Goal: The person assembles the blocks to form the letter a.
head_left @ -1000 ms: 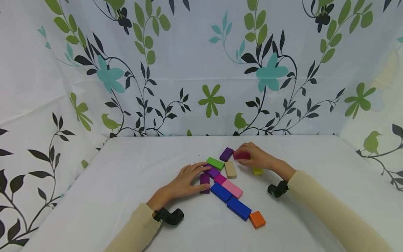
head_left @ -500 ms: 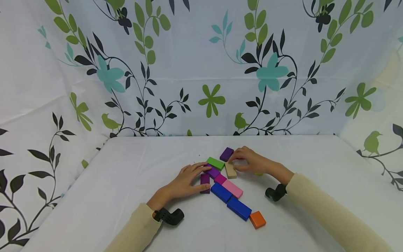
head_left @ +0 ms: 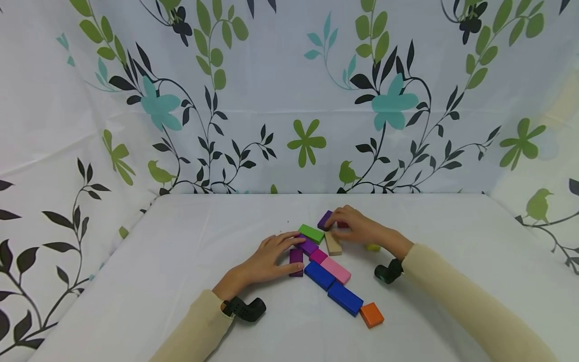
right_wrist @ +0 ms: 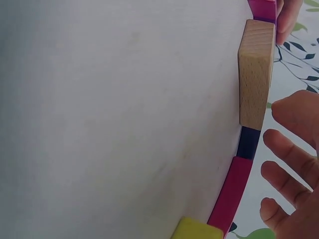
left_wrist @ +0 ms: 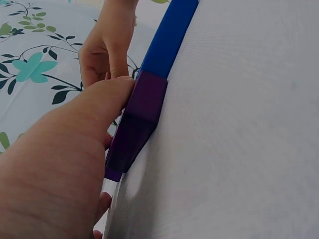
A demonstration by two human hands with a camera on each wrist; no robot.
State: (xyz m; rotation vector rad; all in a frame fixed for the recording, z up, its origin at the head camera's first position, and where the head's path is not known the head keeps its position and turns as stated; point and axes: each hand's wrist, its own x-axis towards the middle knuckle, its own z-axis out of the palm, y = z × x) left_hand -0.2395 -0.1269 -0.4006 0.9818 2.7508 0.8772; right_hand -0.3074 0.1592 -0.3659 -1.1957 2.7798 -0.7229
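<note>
My left hand (head_left: 264, 261) lies with spread, relaxed fingers beside a row of coloured blocks in the head view. Its thumb touches a dark purple block (head_left: 296, 269), and its fingertips reach a purple block (head_left: 309, 246). The left wrist view shows the thumb at the dark purple block (left_wrist: 144, 99). My right hand (head_left: 355, 226) hovers over the far blocks with loosely bent fingers, overlapping a far purple block (head_left: 322, 222) and a crimson block (head_left: 343, 224). In the right wrist view, its fingers stand apart from a plain wooden block (right_wrist: 254, 84) and the crimson block (right_wrist: 232, 189).
A green block (head_left: 311, 234) lies behind the purple one. Toward the front run a magenta block (head_left: 318, 256), a pink block (head_left: 338, 271), two blue blocks (head_left: 346, 298) and an orange block (head_left: 372, 315). A yellow block (head_left: 373, 247) sits under the right wrist.
My right hand has moved from around the crimson block left to the wooden block, then slightly up to the far purple block. The left hand has stayed; the head view has shifted slightly.
</note>
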